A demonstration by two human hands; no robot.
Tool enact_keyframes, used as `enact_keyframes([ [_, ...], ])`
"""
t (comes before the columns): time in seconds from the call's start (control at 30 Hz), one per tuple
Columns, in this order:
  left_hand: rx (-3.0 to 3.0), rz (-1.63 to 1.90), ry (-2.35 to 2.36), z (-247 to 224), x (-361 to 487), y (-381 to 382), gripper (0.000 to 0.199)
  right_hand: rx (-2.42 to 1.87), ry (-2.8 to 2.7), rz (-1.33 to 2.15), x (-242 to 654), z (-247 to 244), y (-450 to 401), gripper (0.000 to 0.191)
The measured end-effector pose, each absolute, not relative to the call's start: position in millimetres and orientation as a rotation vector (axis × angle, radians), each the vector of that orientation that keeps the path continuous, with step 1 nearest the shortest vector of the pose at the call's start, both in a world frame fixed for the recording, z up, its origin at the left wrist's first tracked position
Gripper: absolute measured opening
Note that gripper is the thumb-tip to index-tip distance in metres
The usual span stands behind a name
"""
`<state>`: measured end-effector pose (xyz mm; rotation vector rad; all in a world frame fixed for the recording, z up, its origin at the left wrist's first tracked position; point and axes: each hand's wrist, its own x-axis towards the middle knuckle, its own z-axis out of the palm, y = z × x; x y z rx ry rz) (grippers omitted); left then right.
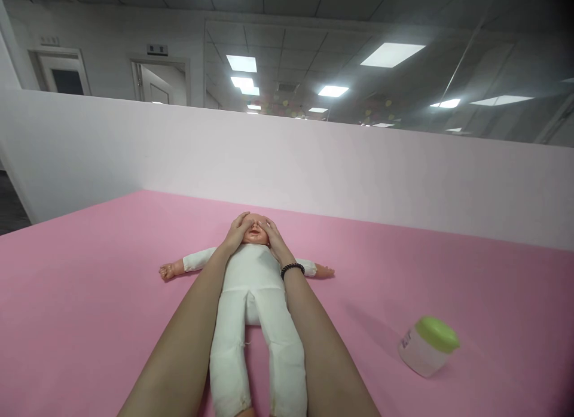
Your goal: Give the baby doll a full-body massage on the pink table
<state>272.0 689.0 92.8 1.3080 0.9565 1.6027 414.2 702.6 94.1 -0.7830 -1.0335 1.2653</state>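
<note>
A baby doll (253, 270) with a white cloth body lies on its back on the pink surface, its arms spread and its legs towards me. My left hand (237, 231) cups one side of its head, fingers curved round it and thumb on the face. On the other side, my right hand (273, 233) mirrors this grip, with a dark beaded bracelet (292, 268) at the wrist. Between the two thumbs the doll's mouth shows; its eyes are covered. My forearms run along both sides of its body.
A translucent jar with a green lid (428, 345) stands to the right on the pink surface (112, 297). Behind the doll runs a low white wall (314, 166). Beyond it are doors, a glass partition and ceiling lights.
</note>
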Motion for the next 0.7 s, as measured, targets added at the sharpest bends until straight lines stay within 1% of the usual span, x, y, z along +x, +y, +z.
enact_keyframes([
  [0.1, 1.319, 1.597, 0.965, 95, 273, 688, 0.059, -0.787, -1.048, 1.282, 416, 95, 702, 0.037],
  [0.23, 1.259, 1.583, 0.965, 97, 275, 690, 0.059, -0.797, -1.054, 1.285, 416, 96, 703, 0.037],
  [0.53, 1.282, 1.617, 0.902, 85, 270, 708, 0.049, -0.794, -1.047, 1.263, 412, 99, 705, 0.038],
  [0.6, 1.277, 1.601, 0.893, 87, 270, 703, 0.05, -0.793, -1.044, 1.264, 412, 98, 705, 0.038],
  [0.7, 1.295, 1.577, 0.927, 93, 272, 691, 0.056, -0.791, -1.043, 1.264, 412, 97, 705, 0.037],
])
